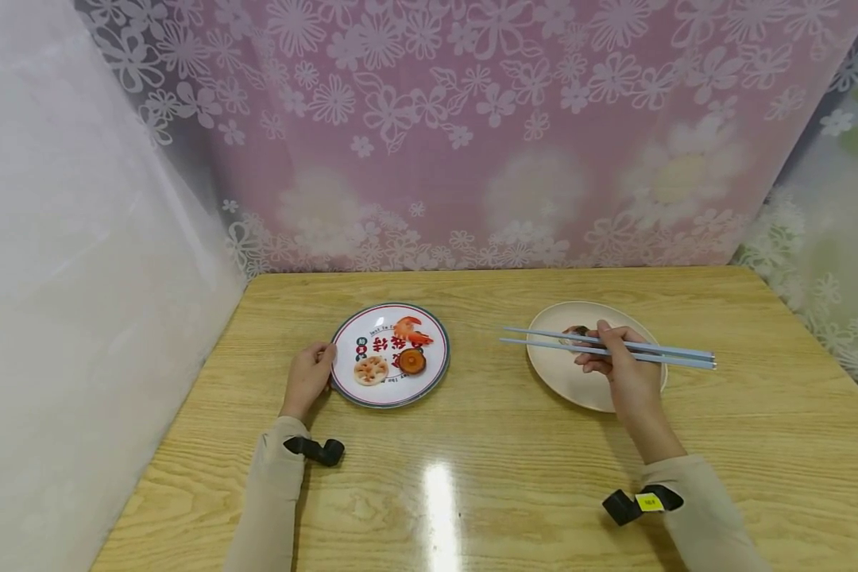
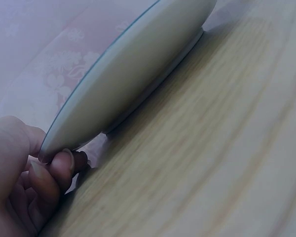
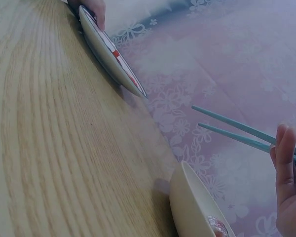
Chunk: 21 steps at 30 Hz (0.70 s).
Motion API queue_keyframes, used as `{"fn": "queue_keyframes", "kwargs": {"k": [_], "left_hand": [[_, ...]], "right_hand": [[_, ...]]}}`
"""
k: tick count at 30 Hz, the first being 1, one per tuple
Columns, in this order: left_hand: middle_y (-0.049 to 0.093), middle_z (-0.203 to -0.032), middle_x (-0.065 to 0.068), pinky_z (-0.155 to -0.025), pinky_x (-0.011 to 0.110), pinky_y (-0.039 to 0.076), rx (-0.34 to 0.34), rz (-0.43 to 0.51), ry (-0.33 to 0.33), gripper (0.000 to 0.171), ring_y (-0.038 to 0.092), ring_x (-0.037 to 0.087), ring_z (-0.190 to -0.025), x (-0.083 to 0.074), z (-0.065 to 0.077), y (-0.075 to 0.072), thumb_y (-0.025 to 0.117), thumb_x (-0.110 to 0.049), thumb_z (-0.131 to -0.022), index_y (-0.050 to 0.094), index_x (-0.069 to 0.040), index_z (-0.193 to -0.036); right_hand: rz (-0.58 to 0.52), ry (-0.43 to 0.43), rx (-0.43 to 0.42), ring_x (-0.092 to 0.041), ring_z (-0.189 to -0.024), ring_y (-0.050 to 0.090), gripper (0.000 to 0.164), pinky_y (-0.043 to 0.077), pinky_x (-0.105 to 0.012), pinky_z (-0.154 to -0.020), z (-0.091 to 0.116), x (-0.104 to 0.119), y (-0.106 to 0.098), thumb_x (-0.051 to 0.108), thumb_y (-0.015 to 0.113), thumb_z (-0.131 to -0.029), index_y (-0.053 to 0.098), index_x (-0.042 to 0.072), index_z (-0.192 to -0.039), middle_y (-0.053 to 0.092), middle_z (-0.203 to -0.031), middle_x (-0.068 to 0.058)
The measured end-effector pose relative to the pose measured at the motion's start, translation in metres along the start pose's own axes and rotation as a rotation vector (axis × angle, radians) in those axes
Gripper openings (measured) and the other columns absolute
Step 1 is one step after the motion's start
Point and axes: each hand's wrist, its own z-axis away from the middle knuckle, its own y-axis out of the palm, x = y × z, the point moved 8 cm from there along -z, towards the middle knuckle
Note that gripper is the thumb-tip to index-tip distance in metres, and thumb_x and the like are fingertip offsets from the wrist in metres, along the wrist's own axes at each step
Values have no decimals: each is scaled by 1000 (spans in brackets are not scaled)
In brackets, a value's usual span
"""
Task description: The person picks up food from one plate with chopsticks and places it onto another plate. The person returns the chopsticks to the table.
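Note:
My left hand (image 1: 308, 378) pinches the left rim of a white plate (image 1: 343, 385), thumb above and fingers curled beneath the edge in the left wrist view. On that plate lie an orange shrimp (image 1: 412, 331), a round brown mushroom cap (image 1: 412, 361) and a lotus root slice (image 1: 370, 370). My right hand (image 1: 625, 373) holds a pair of light blue chopsticks (image 1: 543, 338) above a cream dish (image 1: 572, 385). Their tips point left, slightly apart, with nothing between them. A small dark and whitish food piece (image 1: 573, 334) sits in the dish, partly hidden behind the chopsticks.
Both dishes stand on a wood-grain table (image 1: 372, 492), with a stretch of tabletop between them. A pink flowered curtain (image 1: 415, 159) hangs along the back edge. Whitish sheeting (image 1: 100, 278) hangs at the left, and a flowered sheet (image 1: 836, 214) at the right.

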Motion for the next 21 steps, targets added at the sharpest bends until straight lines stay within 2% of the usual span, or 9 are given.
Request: {"fn": "queue_keyframes", "kwargs": {"k": [6,14,21], "left_hand": [[55,-66,5,-44,25,41,-1,6,0,35,47,12,-46,0,0,0,48,-23,-101,62,5,-117],[56,-68,5,-44,24,41,-6,-1,-1,35,47,12,-46,0,0,-1,48,-23,-101,62,5,-117],[56,-66,5,-43,24,41,-5,-1,2,34,47,11,-45,0,0,-1,48,-22,-101,62,5,-117]], "right_hand": [[-11,-10,7,-16,-57,67,22,52,-23,-50,-2,3,-2,14,56,-98,65,-4,-88,71,-77,-11],[47,9,-12,-15,-59,67,26,53,-23,-53,-4,2,-13,17,57,-98,60,-9,-95,70,-82,-9],[90,41,-54,-14,-60,68,23,54,-23,-53,-8,2,-32,21,59,-97,64,-2,-97,71,-83,-7]]}}
